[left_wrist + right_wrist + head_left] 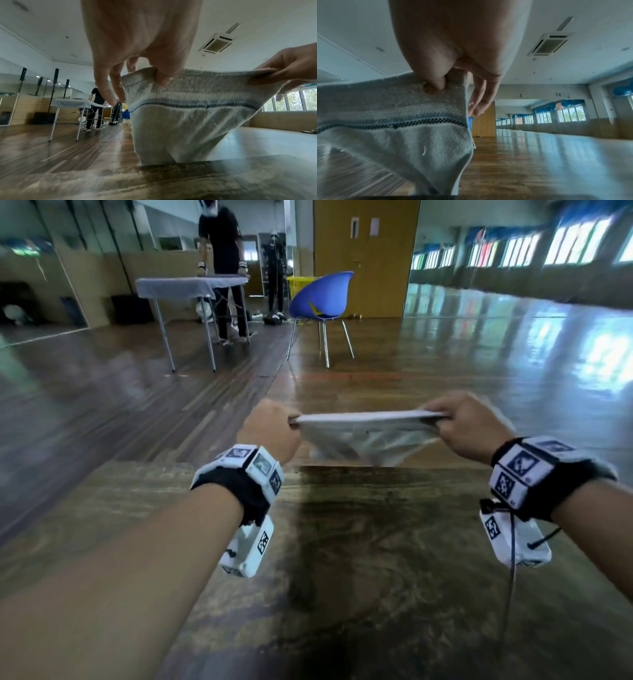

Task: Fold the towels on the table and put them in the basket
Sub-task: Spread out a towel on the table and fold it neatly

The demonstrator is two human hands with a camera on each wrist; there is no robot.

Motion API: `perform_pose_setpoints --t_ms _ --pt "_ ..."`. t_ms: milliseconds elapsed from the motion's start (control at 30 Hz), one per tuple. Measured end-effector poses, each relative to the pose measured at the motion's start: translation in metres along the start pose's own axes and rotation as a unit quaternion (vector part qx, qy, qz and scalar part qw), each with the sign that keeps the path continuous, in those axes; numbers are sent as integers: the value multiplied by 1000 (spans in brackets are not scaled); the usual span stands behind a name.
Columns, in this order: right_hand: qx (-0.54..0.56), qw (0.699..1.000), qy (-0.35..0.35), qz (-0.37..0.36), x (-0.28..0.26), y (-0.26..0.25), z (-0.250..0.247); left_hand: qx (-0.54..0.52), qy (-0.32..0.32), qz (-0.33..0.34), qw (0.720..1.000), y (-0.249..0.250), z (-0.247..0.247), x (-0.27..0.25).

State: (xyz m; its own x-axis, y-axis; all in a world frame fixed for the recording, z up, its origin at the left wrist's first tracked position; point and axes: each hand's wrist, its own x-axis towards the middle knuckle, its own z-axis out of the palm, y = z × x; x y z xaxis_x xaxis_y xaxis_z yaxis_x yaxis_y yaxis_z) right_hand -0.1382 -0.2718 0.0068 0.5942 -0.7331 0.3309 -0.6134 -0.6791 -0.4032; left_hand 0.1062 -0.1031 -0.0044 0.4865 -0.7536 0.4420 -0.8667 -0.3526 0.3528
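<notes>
Beyond the far edge of the wooden surface (359, 559) the floor (445, 354) is glossy wood. A blue chair (323, 297) on thin metal legs stands straight ahead, in front of a tall wooden door (366, 251). To the left is a folding table (191, 285) draped with a pale cloth, and a person in dark clothes (224, 244) stands behind it with both hands on its top. A row of bright windows (548, 248) runs along the right wall, and the wrist views show a square ceiling vent (217, 44). Nothing stands between the hands and the surface; only their shadow falls on the wood.

The towel (368, 436) is held up in the air over the far edge of the surface, stretched between the two hands. The left hand (270, 429) pinches one top corner between thumb and curled fingers, and the right hand (469, 428) pinches the other corner the same way. The top edge is pulled nearly straight and level, while the rest hangs down in a sagging fold that narrows toward its lowest point. The cloth is light grey terry, with a darker grey band near the held edge and a thin blue and black woven stripe (193, 105) running across below that band. A loose thread (424, 150) sticks out from the lower part.
</notes>
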Motion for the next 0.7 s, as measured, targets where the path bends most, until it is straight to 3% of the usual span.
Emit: perform_pose_setpoints --t_ms 167,233,300,433,500,600,700 --pt "-21 996 -47 74 -14 2 18 -28 -92 -84 992 0 8 -9" --pt "8 995 -52 84 -13 3 18 -44 -124 -74 989 3 7 -10" --pt "41 997 -11 66 -11 5 15 -47 -94 -38 994 8 2 -7" --pt "91 993 76 -3 -20 4 10 -155 56 16 986 3 -2 -9" --pt "55 998 42 -14 -30 10 13 -88 23 59 994 -7 1 -20" --pt "-36 998 -41 8 -48 23 19 -28 -85 35 995 -22 7 -35" --pt "12 1000 6 26 -61 23 20 -78 -63 -26 995 -25 -1 -40"
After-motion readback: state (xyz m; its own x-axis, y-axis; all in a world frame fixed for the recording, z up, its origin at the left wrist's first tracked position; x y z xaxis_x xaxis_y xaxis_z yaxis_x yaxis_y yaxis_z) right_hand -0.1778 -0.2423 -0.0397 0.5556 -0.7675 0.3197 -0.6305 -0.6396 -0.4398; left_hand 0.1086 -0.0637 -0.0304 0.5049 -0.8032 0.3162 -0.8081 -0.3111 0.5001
